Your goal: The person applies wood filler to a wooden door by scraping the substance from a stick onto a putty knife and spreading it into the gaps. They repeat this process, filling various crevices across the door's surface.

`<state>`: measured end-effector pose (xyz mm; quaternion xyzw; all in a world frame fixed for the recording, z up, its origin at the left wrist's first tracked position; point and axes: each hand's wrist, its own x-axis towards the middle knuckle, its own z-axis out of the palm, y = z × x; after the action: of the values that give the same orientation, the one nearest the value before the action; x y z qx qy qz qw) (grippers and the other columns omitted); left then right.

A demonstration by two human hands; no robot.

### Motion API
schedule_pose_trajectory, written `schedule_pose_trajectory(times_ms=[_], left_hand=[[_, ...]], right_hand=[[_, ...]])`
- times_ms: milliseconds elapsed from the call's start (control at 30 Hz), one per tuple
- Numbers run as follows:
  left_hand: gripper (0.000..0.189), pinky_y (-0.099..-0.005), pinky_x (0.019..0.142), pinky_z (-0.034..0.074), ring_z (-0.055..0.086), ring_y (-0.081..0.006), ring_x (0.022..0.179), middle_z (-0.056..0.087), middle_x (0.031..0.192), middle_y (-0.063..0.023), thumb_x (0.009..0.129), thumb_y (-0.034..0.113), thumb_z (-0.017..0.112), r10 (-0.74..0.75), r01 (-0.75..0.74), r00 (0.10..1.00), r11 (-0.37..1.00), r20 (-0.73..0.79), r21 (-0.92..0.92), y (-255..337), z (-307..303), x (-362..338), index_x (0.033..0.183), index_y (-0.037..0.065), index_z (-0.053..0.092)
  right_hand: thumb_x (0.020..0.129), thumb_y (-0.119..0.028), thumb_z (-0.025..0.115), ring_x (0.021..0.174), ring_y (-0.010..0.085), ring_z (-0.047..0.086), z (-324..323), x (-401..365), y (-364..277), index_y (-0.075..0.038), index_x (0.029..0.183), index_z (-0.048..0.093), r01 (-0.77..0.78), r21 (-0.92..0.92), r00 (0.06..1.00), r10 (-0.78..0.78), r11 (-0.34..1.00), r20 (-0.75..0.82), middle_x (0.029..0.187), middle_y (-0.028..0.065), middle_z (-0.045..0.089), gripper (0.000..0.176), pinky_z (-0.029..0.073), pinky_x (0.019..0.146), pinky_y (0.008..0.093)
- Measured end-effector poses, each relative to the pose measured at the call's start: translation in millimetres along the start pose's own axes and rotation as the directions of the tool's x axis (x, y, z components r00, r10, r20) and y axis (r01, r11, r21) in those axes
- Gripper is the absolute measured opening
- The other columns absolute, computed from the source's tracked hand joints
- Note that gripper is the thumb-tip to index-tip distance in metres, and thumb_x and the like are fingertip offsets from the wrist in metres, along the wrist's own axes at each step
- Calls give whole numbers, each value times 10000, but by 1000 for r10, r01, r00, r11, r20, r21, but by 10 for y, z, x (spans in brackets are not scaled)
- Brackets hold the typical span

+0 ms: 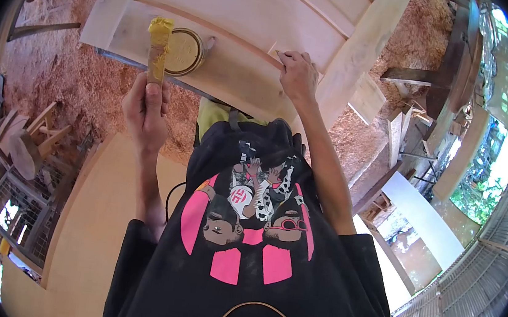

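My left hand (147, 110) is closed round the lower end of a flat wooden stick (158, 52), held upright, its top coated with thick yellow paste. Just right of the stick, a round open tin (184, 52) of yellowish paste rests on a pale wooden panel (232, 72) with raised frame strips. Over the panel's right part is my right hand (300, 76), its fingers pinched on a small thin piece (274, 50), light in colour, near a curved strip. What that piece is cannot be made out clearly.
Wood shavings (51, 81) cover the ground. A large plain board (93, 216) lies at the lower left, beside a metal mesh frame (24, 196). Dark timber (455, 74) and offcuts stand at the right, with a corrugated sheet (469, 292) at the lower right.
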<state>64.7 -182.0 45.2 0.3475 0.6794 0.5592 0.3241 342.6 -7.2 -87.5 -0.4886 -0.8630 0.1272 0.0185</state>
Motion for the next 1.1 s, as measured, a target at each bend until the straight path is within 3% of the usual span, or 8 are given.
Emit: schedule_pose_trajectory(times_ms=[300, 367, 500, 567, 667, 800, 867, 1100], left_hand=[[366, -212, 511, 322, 439, -35, 574, 524, 713, 18, 1121, 304, 469, -45, 45, 996, 999, -76, 1, -48, -103, -21, 942, 22, 618], [364, -213, 511, 322, 438, -35, 573, 524, 708, 18, 1122, 299, 467, -27, 27, 998, 1000, -63, -2, -31, -101, 12, 934, 26, 618], [365, -214, 508, 320, 435, -34, 565, 526, 697, 18, 1121, 296, 466, -35, 35, 997, 999, -68, 0, -17, -63, 38, 928, 27, 619], [409, -199, 505, 324, 447, -26, 578, 548, 772, 27, 1121, 371, 474, -5, 5, 1000, 1000, -18, 14, -69, -80, 33, 1117, 2, 649], [409, -200, 504, 324, 446, -27, 577, 547, 772, 26, 1122, 369, 471, 5, -5, 1000, 1000, -8, 16, -76, -77, 41, 1122, 0, 649], [405, -201, 509, 327, 451, -28, 582, 549, 775, 27, 1122, 369, 472, -20, 21, 1000, 1000, -15, 15, -74, -67, 46, 1114, 5, 650], [365, -210, 500, 315, 436, -27, 557, 526, 686, 27, 1120, 305, 471, 5, -3, 998, 1000, -61, 31, -21, -35, 68, 946, 24, 627], [343, -205, 500, 310, 431, -20, 564, 521, 690, 36, 1120, 285, 479, -29, 27, 997, 999, -71, -30, -15, -29, 61, 954, 23, 626]], right_hand=[[898, -141, 674, 1067, 241, 645, 29, -97, 39, -179, 1119, 799, 101, 51, 995, -100, 994, -27, 1119, -18, 729, 257, 526, 901, 442], [830, -83, 722, 1044, 242, 655, 3, -13, 85, -182, 1130, 801, 15, 90, 998, -10, 996, -56, 1101, -5, 743, 326, 548, 877, 436], [838, -102, 712, 1042, 253, 659, 47, 57, 38, -169, 1116, 806, -48, 22, 999, 48, 999, 13, 1106, 3, 757, 301, 554, 883, 435], [846, -122, 707, 1064, 249, 657, 82, 38, -14, -182, 1127, 805, -25, 30, 1000, 25, 999, 7, 1133, -4, 756, 304, 554, 898, 429], [853, -118, 703, 1084, 243, 651, 26, 11, -36, -187, 1126, 805, -15, 32, 997, 12, 999, 74, 1136, -8, 754, 299, 544, 916, 434], [856, -112, 699, 1096, 231, 646, -21, 12, -55, -195, 1130, 804, -37, 17, 999, 37, 999, 35, 1134, -16, 753, 305, 531, 925, 449], [852, -103, 696, 1087, 231, 647, 25, -39, -92, -206, 1131, 805, 38, 12, 999, -38, 999, 1, 1119, -24, 753, 317, 522, 920, 454], [840, -115, 708, 1072, 231, 646, 36, 54, 56, -218, 1103, 813, -19, 49, 1000, 18, 999, 8, 1113, -28, 754, 302, 518, 902, 435]])
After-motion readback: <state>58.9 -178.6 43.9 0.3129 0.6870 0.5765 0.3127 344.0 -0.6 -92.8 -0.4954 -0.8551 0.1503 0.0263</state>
